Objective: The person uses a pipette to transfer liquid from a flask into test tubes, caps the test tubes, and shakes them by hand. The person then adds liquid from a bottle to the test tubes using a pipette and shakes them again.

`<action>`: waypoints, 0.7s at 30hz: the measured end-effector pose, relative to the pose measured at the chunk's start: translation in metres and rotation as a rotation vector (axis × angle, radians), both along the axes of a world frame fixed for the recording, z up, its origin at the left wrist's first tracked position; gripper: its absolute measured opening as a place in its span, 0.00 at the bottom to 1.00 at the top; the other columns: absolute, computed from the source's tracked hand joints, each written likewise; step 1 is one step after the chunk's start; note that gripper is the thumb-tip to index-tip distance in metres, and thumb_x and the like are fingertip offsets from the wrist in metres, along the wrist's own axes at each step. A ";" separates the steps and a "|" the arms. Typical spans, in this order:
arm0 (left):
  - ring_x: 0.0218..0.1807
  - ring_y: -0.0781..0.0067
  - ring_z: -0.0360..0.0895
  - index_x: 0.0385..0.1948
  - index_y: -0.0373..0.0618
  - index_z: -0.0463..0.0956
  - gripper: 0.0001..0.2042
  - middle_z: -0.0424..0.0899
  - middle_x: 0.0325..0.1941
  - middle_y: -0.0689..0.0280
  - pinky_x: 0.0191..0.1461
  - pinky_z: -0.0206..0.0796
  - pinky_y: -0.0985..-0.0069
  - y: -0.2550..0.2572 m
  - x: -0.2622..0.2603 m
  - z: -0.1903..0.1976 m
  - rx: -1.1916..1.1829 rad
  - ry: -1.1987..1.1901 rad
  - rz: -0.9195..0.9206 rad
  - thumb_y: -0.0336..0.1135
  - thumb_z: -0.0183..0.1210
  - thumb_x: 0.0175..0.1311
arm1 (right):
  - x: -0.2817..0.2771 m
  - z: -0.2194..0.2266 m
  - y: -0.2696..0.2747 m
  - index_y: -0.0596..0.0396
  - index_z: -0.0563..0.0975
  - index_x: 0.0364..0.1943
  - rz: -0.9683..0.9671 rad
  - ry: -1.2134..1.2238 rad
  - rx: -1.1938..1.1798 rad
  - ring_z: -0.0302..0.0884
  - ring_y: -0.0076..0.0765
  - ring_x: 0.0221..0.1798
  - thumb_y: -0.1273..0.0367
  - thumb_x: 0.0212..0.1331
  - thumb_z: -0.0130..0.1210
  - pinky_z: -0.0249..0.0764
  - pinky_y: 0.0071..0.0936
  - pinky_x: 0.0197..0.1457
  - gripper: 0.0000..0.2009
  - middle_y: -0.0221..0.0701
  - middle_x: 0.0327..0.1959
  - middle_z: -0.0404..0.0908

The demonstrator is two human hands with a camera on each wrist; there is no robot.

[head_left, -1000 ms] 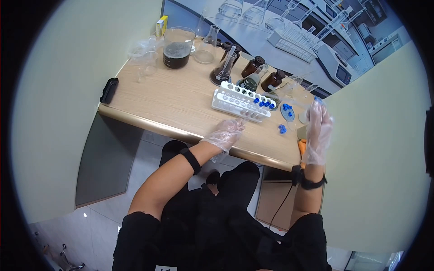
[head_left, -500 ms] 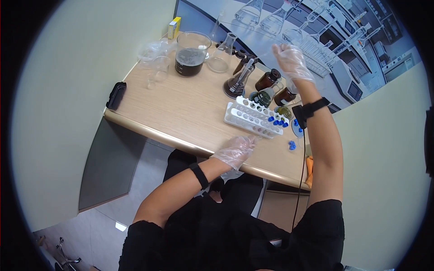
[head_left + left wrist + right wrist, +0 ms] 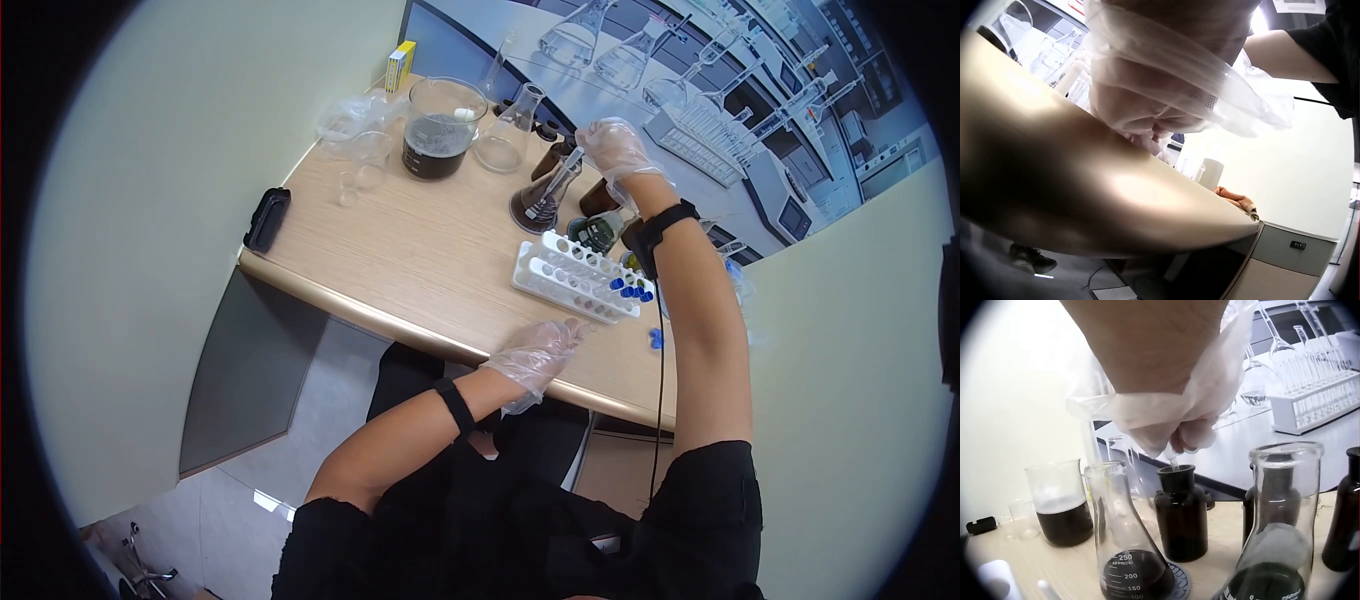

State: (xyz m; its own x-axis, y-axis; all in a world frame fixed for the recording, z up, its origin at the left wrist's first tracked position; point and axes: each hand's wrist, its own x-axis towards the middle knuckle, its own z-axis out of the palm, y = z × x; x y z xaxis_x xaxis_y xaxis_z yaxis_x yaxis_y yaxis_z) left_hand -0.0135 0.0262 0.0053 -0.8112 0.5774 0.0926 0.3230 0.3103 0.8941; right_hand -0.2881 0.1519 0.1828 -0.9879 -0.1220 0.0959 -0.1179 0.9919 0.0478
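Observation:
My gloved right hand point(image 3: 612, 150) reaches over the back of the table. In the right wrist view its fingers pinch a thin clear tube point(image 3: 1174, 460), whose lower end dips to the mouth of a brown bottle point(image 3: 1182, 519). Close to the front edge, my gloved left hand point(image 3: 538, 352) has curled fingers and holds a clear test tube point(image 3: 591, 328), its round rim showing at the fingertips. Just beyond it stands a white test tube rack point(image 3: 575, 287) with several blue-capped tubes. In the left wrist view, the glove point(image 3: 1147, 94) hides most of the grip.
Near the brown bottle are a flask of dark liquid point(image 3: 1135, 569) and a flask of green liquid point(image 3: 1272, 575). A beaker point(image 3: 437, 150) of dark liquid stands further left. Blue caps point(image 3: 656, 338) lie right of the rack. An orange cloth point(image 3: 1235, 200) lies at the table's right end.
My right hand has swung from the table's right side up and left to the brown bottles, lowering slightly in the last half second. The left hand stays near the front of the rack.

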 end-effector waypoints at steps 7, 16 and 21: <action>0.48 0.40 0.84 0.54 0.42 0.74 0.17 0.86 0.44 0.45 0.52 0.74 0.52 -0.002 0.001 0.005 -0.052 0.012 -0.004 0.45 0.45 0.82 | -0.023 -0.020 0.018 0.55 0.88 0.41 0.292 0.033 0.365 0.86 0.53 0.52 0.59 0.72 0.49 0.81 0.43 0.58 0.18 0.44 0.44 0.87; 0.44 0.38 0.83 0.57 0.45 0.75 0.18 0.86 0.39 0.45 0.47 0.72 0.49 -0.004 0.001 0.005 -0.022 0.025 0.026 0.48 0.49 0.81 | -0.009 -0.007 0.007 0.59 0.87 0.46 0.002 0.049 0.036 0.84 0.59 0.57 0.55 0.69 0.50 0.78 0.46 0.63 0.22 0.48 0.52 0.87; 0.44 0.37 0.82 0.58 0.45 0.74 0.18 0.85 0.39 0.45 0.47 0.72 0.49 -0.005 0.000 0.010 -0.053 0.018 0.011 0.48 0.49 0.81 | -0.003 -0.001 0.008 0.60 0.86 0.48 -0.095 0.041 -0.045 0.82 0.60 0.61 0.51 0.67 0.51 0.76 0.47 0.66 0.25 0.52 0.54 0.85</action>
